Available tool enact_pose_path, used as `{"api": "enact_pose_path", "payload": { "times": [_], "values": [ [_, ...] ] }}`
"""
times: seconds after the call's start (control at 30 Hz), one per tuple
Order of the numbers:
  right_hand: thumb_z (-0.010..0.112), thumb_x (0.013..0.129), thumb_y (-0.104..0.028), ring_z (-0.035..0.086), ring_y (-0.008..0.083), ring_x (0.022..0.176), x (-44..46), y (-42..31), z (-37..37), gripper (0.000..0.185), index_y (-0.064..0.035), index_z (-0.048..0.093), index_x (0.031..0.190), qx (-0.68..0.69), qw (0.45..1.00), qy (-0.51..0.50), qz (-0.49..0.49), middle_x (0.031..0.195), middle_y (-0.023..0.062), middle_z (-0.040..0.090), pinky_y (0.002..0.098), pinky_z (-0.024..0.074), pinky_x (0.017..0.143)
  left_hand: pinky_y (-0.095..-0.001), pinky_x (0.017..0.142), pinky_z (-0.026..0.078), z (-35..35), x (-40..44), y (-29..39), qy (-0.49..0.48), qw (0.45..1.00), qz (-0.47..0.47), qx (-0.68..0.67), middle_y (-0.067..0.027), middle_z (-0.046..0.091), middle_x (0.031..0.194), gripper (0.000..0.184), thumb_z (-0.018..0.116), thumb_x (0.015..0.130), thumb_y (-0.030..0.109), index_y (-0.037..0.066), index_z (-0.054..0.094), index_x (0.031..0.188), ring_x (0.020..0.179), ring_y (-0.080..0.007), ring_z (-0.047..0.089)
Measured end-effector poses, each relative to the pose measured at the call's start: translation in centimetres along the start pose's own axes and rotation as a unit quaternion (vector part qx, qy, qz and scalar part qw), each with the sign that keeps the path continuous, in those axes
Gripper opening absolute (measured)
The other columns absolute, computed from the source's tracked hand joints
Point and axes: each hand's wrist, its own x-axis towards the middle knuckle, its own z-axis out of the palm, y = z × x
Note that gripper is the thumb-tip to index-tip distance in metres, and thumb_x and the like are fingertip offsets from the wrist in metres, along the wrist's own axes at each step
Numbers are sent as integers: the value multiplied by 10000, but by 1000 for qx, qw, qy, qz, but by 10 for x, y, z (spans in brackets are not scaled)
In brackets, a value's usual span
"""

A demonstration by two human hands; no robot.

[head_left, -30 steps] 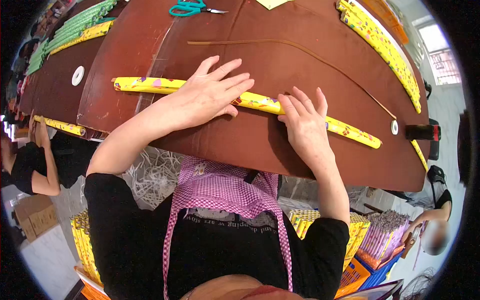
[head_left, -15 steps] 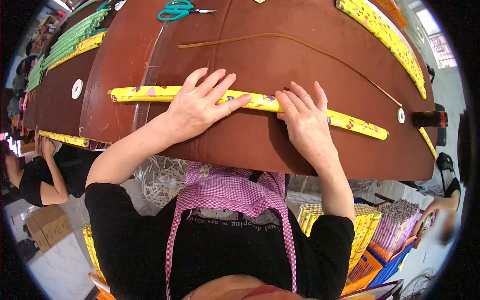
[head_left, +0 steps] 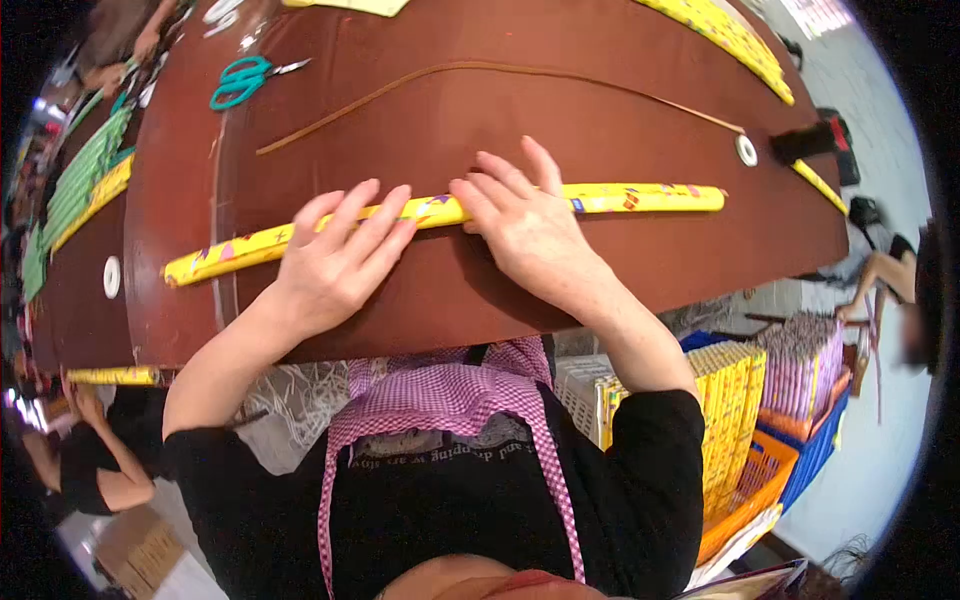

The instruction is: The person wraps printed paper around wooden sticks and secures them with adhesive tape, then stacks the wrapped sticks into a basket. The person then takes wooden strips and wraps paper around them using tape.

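A long, thin roll of yellow patterned wrapping paper (head_left: 640, 200) lies across the brown table in front of me. My left hand (head_left: 340, 255) rests on the roll left of its middle, fingers stretched out and spread over it. To the right of the middle, my right hand (head_left: 525, 220) lies on the same roll, also with fingers extended and apart. Parts of the roll under both palms are hidden. Beyond the hands, a long thin brown strip (head_left: 480, 66) curves over the table. Teal-handled scissors (head_left: 243, 82) lie at the upper left.
White tape rolls (head_left: 746, 151) (head_left: 112, 277) lie on both sides of the table. Green rolls (head_left: 85, 175) are at the left, and yellow paper (head_left: 725, 40) at the upper right. Below right stand an orange crate (head_left: 752, 480) and bundled yellow rolls (head_left: 725, 410). Another person's arm (head_left: 115, 445) is at lower left.
My view has turned, so the table and its items appear shifted left and tilted. Both hands remain spread on the roll, now nearer the table's front edge, with the left hand lower in view.
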Motion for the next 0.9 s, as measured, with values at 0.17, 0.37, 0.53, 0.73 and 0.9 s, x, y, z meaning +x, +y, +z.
{"api": "enact_pose_path", "payload": {
  "times": [0.17,0.37,0.53,0.73,0.9],
  "values": [
    [610,816,-113,585,269,1142,1,-1,2,321,-36,617,1127,-27,999,39,-5,1075,93,667,567,298,1078,-483,1034,337,-12,23,-6,-47,996,-74,-32,-111,610,1224,538,694,782,294,43,580,1244,1173,-280,548],
    [599,828,-143,593,251,1130,5,10,6,303,-27,630,1106,-48,998,48,-8,1066,91,667,558,309,1076,-438,1015,371,17,36,-1,-22,999,-16,40,-125,595,947,472,552,841,136,31,550,1301,950,-242,580],
    [590,832,-143,598,259,1117,1,13,11,330,-20,615,1138,-44,998,52,6,1099,104,660,550,317,1078,-398,937,406,24,41,-2,-30,998,0,53,-99,557,907,474,523,824,110,41,571,1291,829,-225,543],
    [657,818,-250,448,351,1298,-8,0,15,614,31,464,1329,-69,993,62,71,1373,226,475,505,291,1115,-370,849,407,22,45,-5,-33,999,6,34,-71,548,1003,475,554,811,122,35,574,1278,789,-211,521],
    [685,794,-396,322,403,1378,-28,-12,4,822,84,370,1381,-6,989,13,150,1460,279,340,489,259,1135,-363,828,402,24,44,-5,-21,1000,4,17,-67,542,1012,483,567,799,117,20,575,1272,767,-206,514]
  ]
}}
